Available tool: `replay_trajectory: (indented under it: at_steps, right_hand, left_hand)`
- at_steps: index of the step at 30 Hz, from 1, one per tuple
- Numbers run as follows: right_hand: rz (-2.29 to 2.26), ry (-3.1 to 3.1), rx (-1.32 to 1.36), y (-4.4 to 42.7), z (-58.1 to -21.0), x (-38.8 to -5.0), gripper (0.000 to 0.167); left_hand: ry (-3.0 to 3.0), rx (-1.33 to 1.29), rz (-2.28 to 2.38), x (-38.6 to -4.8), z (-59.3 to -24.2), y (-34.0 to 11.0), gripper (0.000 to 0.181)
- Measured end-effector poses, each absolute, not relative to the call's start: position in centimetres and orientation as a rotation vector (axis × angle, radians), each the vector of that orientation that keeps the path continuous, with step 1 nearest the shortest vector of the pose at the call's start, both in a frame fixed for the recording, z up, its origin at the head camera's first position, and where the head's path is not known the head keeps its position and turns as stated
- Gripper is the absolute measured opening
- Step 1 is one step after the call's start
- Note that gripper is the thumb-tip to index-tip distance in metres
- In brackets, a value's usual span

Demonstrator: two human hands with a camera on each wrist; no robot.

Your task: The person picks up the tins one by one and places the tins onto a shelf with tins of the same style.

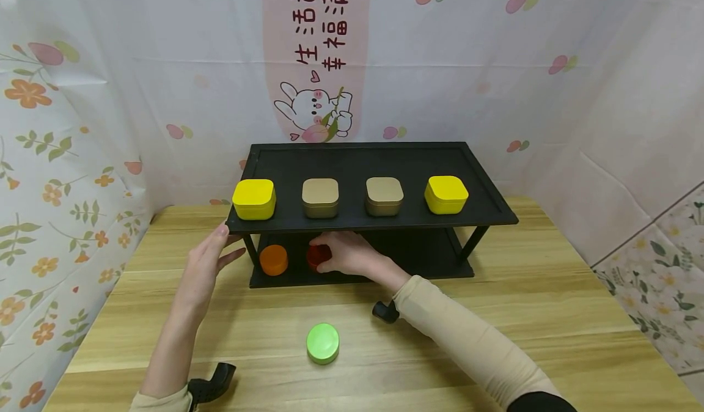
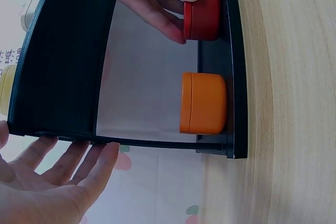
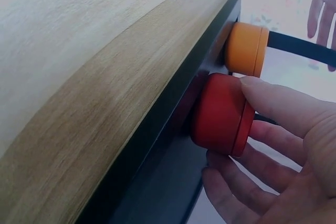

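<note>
My right hand point(image 1: 349, 254) reaches under the top shelf and grips a red round container point(image 1: 318, 257) by its lid, thumb on one side and fingers on the other. The red container point(image 3: 219, 114) stands on the lower shelf of a black rack point(image 1: 357, 219). Beside it, to the left, an orange container point(image 2: 203, 103) stands on the same shelf. My left hand point(image 1: 202, 268) touches the left end of the top shelf; in the left wrist view its fingertips point(image 2: 109, 148) rest along the shelf's side edge, fingers extended.
Along the top shelf stand two yellow square containers point(image 1: 254, 199) point(image 1: 446, 195) at the ends and two tan ones point(image 1: 321, 198) point(image 1: 384, 196) between them. A green round container point(image 1: 322, 343) sits on the wooden table point(image 1: 264, 345) before the rack. A patterned cloth hangs behind.
</note>
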State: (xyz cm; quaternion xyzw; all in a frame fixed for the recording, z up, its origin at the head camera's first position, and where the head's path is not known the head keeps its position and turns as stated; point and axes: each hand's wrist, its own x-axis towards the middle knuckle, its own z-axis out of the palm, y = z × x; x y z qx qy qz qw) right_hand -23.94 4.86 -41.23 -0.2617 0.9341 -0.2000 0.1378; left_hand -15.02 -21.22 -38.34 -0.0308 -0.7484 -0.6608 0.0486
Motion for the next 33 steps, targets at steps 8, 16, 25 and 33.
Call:
replay_trajectory:
  at_steps: [8,16,25,33]
  right_hand:
    - [-0.571,2.691,-0.759,5.1,-41.2,-24.0,0.068]
    - [-0.601,2.699,-0.763,5.9,-40.9,-23.7,0.067]
    - [-0.658,2.706,-0.792,7.0,-40.2,-22.9,0.066]
    - [-0.675,2.763,-0.81,8.2,-39.8,-22.1,0.066]
  left_hand:
    - [-2.282,-0.103,-2.017,-15.0,-38.3,-21.0,0.06]
    - [-2.281,-0.104,-2.017,-15.1,-38.3,-20.9,0.061]
    - [-2.279,-0.084,-2.023,-15.1,-38.5,-21.1,0.061]
    - [-2.302,-0.06,-2.024,-15.1,-38.4,-21.3,0.062]
